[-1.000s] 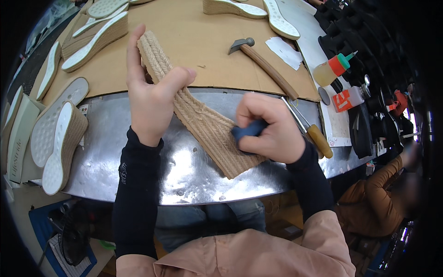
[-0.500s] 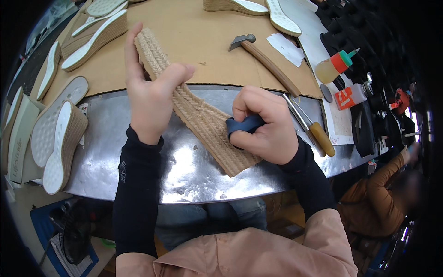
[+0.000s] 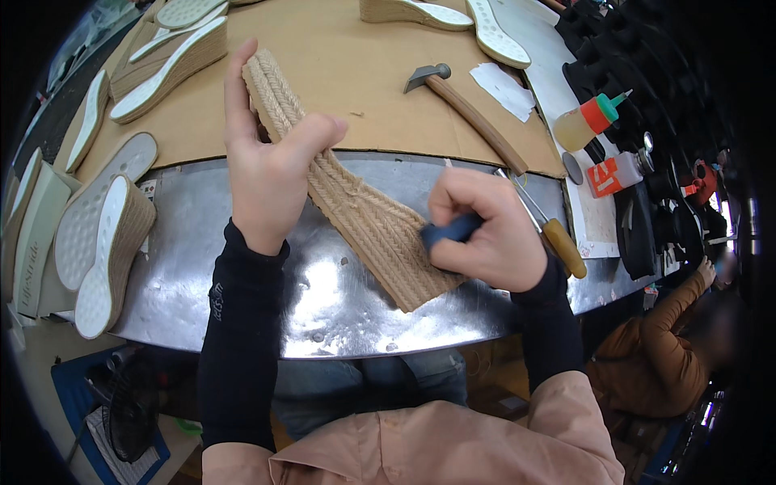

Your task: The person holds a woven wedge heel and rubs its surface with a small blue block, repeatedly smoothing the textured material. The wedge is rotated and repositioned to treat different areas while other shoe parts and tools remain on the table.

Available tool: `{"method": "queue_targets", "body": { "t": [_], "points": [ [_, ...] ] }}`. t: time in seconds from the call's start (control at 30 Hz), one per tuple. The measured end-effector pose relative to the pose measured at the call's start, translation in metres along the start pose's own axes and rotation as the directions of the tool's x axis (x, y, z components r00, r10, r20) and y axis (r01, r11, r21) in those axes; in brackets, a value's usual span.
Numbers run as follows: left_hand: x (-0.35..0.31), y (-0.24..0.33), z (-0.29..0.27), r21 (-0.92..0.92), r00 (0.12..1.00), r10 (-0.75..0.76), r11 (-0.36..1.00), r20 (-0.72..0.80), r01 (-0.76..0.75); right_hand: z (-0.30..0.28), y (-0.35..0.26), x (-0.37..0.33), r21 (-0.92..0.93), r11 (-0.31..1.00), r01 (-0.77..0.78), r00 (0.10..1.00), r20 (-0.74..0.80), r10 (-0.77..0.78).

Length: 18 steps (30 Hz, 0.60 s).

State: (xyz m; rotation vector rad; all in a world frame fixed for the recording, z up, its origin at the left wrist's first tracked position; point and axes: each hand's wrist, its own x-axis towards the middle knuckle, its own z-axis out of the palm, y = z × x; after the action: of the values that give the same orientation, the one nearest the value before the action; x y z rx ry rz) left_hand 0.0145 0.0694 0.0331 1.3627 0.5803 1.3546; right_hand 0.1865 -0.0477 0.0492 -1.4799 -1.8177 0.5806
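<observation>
My left hand is closed around the narrow toe end of a wedge shoe sole covered in braided tan jute. Its thumb lies over the braid and the fingers run along the far side. The sole slants above the metal bench, thick heel end toward me. A small dark blue piece, perhaps folded rubber or cloth, is pinched in my right hand. That piece sits at the upper edge of the sole's heel end; whether it touches the braid is hard to tell.
A hammer lies on cardboard. Right of my hand is a wooden-handled tool, near a glue bottle and a red-and-white bottle. White-topped wedge soles stand left. Another person sits at the right.
My right hand has moved right with the blue piece, off the braided face toward its edge. The sole and my left hand have shifted only slightly in the picture.
</observation>
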Motion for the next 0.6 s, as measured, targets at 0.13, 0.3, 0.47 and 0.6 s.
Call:
{"method": "queue_targets", "body": {
  "t": [0.13,0.3,0.47,0.6],
  "points": [
    [0.0,0.0002,0.0009,-0.015,1.0,-0.013,1.0,-0.001,0.013,0.0001,0.0008,-0.0004,-0.005,0.998,0.058,0.997,-0.054,-0.058],
    [-0.0008,0.0012,0.0005,-0.014,1.0,-0.017,1.0,0.005,0.017,-0.0008,0.0006,-0.0041,-0.029,0.999,0.035,0.999,-0.037,-0.036],
    [-0.0001,0.0004,0.0018,-0.03,1.0,-0.018,0.999,0.001,0.018,-0.0015,0.0013,-0.0039,-0.051,0.996,0.067,0.998,-0.013,-0.068],
    [-0.0016,0.0019,0.0024,-0.025,1.0,-0.005,1.0,0.003,0.005,0.0012,0.0012,-0.0042,0.014,0.997,0.076,0.996,-0.056,-0.075]
  ]
}}
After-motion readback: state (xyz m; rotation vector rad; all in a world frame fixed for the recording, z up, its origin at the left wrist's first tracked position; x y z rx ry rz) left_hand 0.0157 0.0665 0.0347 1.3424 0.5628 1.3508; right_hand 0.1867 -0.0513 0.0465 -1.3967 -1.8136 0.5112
